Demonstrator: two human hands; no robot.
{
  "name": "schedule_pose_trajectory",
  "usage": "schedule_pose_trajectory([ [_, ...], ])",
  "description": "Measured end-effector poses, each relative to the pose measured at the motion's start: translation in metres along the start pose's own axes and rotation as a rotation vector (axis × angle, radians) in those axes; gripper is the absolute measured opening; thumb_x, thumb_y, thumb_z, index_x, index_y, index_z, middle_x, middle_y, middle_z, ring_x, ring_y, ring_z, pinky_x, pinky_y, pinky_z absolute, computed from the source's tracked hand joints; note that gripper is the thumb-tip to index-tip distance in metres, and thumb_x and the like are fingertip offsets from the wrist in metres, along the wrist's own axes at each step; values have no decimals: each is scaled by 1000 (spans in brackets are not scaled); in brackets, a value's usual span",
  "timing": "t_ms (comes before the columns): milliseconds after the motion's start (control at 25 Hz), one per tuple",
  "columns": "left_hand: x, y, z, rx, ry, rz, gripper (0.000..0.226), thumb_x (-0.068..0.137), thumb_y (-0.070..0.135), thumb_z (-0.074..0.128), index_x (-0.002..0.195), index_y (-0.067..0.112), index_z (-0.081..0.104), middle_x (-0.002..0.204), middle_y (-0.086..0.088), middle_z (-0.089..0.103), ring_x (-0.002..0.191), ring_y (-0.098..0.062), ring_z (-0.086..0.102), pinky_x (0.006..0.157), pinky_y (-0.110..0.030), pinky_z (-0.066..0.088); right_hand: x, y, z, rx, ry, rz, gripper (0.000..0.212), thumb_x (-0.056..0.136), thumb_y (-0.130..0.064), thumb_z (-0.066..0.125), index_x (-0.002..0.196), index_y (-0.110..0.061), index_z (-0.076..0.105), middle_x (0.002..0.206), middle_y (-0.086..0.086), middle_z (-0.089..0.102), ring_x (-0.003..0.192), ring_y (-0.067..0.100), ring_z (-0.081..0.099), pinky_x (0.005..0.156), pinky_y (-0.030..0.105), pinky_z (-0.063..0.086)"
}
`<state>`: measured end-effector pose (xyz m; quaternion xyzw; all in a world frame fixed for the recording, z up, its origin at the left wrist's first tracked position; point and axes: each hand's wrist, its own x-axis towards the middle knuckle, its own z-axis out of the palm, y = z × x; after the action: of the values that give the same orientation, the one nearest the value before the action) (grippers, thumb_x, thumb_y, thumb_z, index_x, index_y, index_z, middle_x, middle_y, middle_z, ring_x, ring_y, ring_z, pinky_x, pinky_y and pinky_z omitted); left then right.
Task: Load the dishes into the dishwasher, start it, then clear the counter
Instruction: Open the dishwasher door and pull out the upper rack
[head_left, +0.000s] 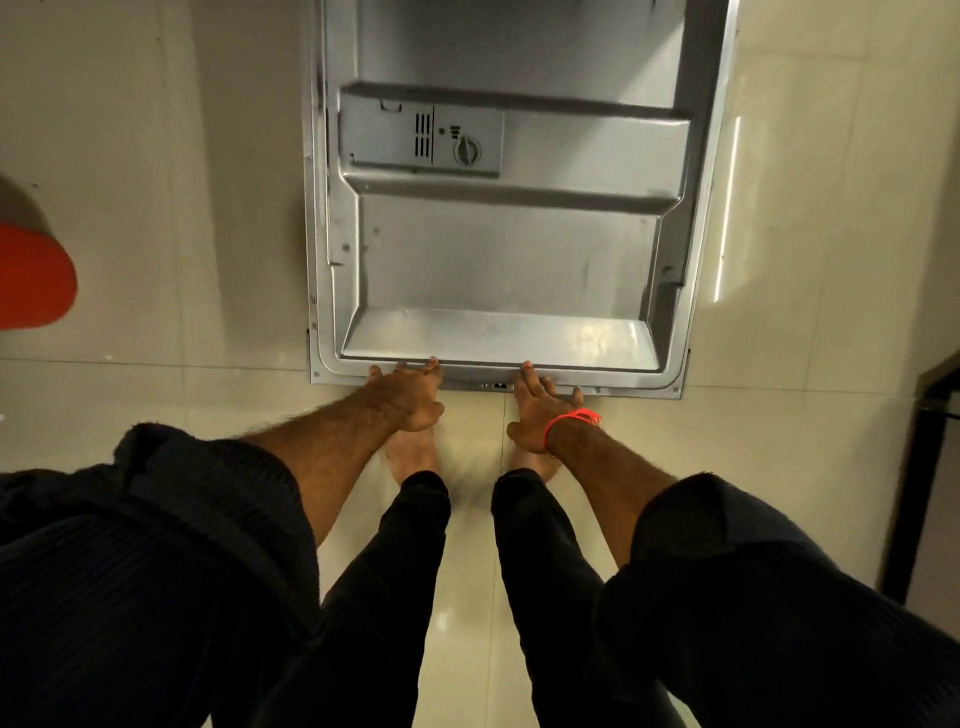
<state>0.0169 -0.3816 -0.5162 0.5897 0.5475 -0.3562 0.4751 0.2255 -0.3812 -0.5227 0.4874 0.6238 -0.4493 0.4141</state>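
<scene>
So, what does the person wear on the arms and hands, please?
Both forearms are bare, with dark ribbed sleeves pushed up above the elbows. The left hand wears nothing visible. The right hand has a thin orange-red thread bracelet tied around the wrist. No gloves, no rings visible.

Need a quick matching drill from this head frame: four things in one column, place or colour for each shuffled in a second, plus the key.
Column 1
1. dishwasher door
2. detergent dispenser
3. wrist thread
4. left hand

Column 2
A. orange-red, on the right wrist
B. grey panel with a round knob, set in the door's inner face
C. folded down flat, steel inner face up
D. resting on the door's near edge, left of the right hand

Pairs: 1-C, 2-B, 3-A, 4-D
</scene>
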Motion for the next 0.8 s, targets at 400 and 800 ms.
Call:
schedule_pose_trajectory([
  [400, -7, -11, -60, -431, 358, 195, 58, 103, 39, 48, 156, 23, 29, 164, 1, 26, 149, -22, 30, 120, -46, 29, -7, -9, -99, 1079, 324, 42, 38, 93, -39, 60, 128, -24, 59, 127, 3, 64, 111, 24, 62, 89, 32, 50],
  [800, -31, 13, -280, -854, 752, 282, 44, 102, 34, 54, 144, 22, 47, 140, -1, 53, 93, -11, 64, 76, -20, 54, -47, -19, -311, 1531, 533, -207, 61, 87, -59, 62, 136, -27, 49, 118, -2, 69, 110, 19, 62, 96, 45, 46],
])
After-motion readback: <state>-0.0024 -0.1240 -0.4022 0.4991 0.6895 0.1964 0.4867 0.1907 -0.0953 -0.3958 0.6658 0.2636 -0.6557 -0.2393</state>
